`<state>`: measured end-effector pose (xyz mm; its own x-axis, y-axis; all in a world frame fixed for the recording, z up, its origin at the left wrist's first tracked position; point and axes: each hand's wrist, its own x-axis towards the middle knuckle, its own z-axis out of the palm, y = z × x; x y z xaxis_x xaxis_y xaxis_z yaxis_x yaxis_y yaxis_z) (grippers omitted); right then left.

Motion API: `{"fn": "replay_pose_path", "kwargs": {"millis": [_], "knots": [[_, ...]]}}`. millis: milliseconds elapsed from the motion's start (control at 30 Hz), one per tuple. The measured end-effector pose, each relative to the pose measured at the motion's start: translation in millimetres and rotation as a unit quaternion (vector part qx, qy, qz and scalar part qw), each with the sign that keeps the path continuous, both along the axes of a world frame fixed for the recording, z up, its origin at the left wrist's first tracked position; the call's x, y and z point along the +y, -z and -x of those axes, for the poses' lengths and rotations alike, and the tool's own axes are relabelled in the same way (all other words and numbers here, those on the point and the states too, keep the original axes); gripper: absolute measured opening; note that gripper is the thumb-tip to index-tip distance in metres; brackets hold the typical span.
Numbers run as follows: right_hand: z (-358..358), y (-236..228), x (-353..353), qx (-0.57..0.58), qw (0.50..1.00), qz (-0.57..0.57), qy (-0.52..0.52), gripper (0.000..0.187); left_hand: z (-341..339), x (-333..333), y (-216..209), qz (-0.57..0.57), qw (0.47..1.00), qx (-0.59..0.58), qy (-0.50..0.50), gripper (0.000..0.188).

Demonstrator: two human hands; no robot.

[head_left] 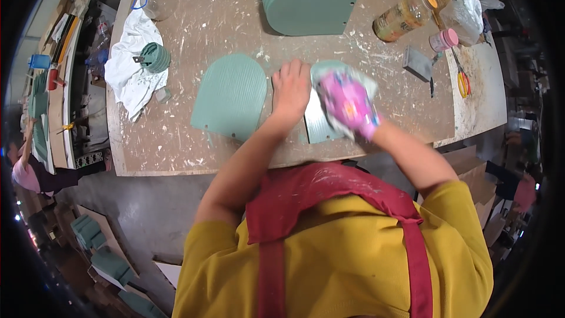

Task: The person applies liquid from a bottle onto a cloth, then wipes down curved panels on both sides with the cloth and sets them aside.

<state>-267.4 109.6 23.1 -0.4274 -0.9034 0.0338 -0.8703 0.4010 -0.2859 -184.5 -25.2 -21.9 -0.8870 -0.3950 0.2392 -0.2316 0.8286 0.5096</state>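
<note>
A green rounded panel with a wavy grain (318, 131) lies on the worktable in front of me, its surface shining under the light. Along its left edge my bare left hand (291, 93) rests flat, fingers pointing away from me. In a pink patterned glove, my right hand (348, 101) presses a white cloth (368, 85) onto the panel's right side. Glove and cloth hide much of that side. Left of my left hand lies a second green panel (231, 97) of like shape, with small holes near its near edge.
A stack of green panels (312, 9) stands at the back. To the right are a jar with orange lid (403, 19), a pink-capped bottle (442, 40), a grey block (418, 63) and scissors (462, 79). A green-smeared cup (155, 58) sits on a white rag (126, 73) at left.
</note>
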Motion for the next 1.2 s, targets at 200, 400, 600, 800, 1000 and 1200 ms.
{"fn": "replay_pose_path", "kwargs": {"millis": [200,400,600,800,1000,1200], "knots": [[44.1,0.9,-9.3,-0.046,0.996,0.005,0.077,0.017,4.7,5.1,-9.4,0.024,0.999,0.014,0.017,0.021],[20.1,11.3,44.9,0.039,0.996,0.049,0.067,0.027,4.3,6.7,-1.7,0.043,0.999,0.009,-0.008,0.021],[45.0,-6.0,-4.1,-0.062,0.984,-0.033,0.161,0.017,4.1,8.6,3.4,0.051,0.999,0.016,0.004,0.025],[5.6,-0.7,61.0,-0.008,0.995,0.007,0.098,0.023,2.6,13.6,8.2,0.07,0.997,0.04,-0.017,0.018],[59.8,-18.5,20.2,-0.124,0.979,0.027,0.158,0.03,14.5,-2.1,-11.2,0.094,0.993,-0.071,0.028,0.024],[-27.9,-3.4,72.5,0.015,0.993,0.051,-0.106,0.023,28.3,14.5,9.1,0.094,0.982,0.014,0.163,0.044]]}}
